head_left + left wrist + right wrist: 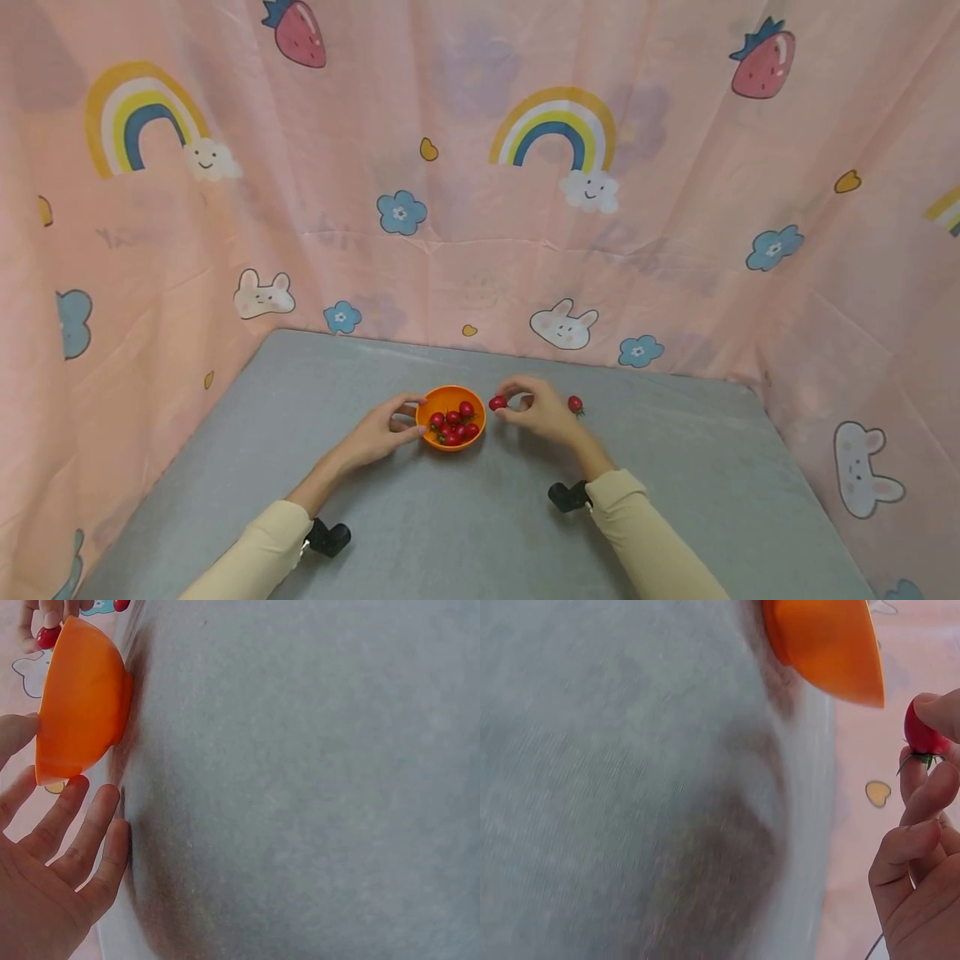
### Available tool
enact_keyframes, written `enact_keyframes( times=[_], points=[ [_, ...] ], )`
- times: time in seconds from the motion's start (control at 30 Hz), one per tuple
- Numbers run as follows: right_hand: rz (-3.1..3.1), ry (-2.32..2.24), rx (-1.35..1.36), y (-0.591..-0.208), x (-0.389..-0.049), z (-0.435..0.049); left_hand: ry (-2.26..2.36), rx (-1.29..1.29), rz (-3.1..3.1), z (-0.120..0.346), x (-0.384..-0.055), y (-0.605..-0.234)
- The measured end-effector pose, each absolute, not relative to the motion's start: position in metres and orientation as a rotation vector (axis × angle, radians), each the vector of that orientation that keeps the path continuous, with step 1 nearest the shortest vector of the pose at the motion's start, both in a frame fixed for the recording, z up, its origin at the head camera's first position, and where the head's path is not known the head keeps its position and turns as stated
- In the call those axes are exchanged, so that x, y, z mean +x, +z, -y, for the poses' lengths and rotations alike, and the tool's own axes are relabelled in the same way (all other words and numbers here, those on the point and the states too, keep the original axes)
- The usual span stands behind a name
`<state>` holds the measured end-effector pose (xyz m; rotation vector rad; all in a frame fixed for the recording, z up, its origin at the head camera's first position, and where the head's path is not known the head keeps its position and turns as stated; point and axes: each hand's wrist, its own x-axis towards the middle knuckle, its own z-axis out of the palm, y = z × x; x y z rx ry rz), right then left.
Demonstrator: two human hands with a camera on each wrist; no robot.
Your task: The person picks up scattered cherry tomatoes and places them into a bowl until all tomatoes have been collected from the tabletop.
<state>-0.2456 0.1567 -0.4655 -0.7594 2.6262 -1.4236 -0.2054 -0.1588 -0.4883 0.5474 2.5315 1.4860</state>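
An orange bowl (427,435) holds several red cherry tomatoes (452,417). My left hand (379,432) is at the bowl's left side, its thumb and fingertips touching near the rim; in the left wrist view the fingers (90,829) are spread and fairly straight. Just right of the bowl, my right hand (542,410) pinches one cherry tomato (922,729) between thumb and fingers, above the rim's level. That tomato's green stem end points downward in the right wrist view. Another cherry tomato (575,404) lies on the table to the right of my right hand.
A grey cloth covers the table (465,533). Behind and on both sides hangs a pink curtain (465,283) printed with rainbows, rabbits and flowers. Each wrist wears a black camera mount, one by the left sleeve (258,542) and one by the right sleeve (645,525).
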Motion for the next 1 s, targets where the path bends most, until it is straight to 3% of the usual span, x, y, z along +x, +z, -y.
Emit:
enact_keyframes(
  times=[0.6,1.0],
  points=[
    [-2.523,-1.443,-0.788,-0.465,-0.245,-0.141,1.486,0.563,-2.527,0.159,-0.206,-0.489],
    [-2.528,-1.441,-0.753,-0.468,-0.247,-0.165,1.511,0.572,-2.509,0.160,-0.207,-0.491]
  ],
)
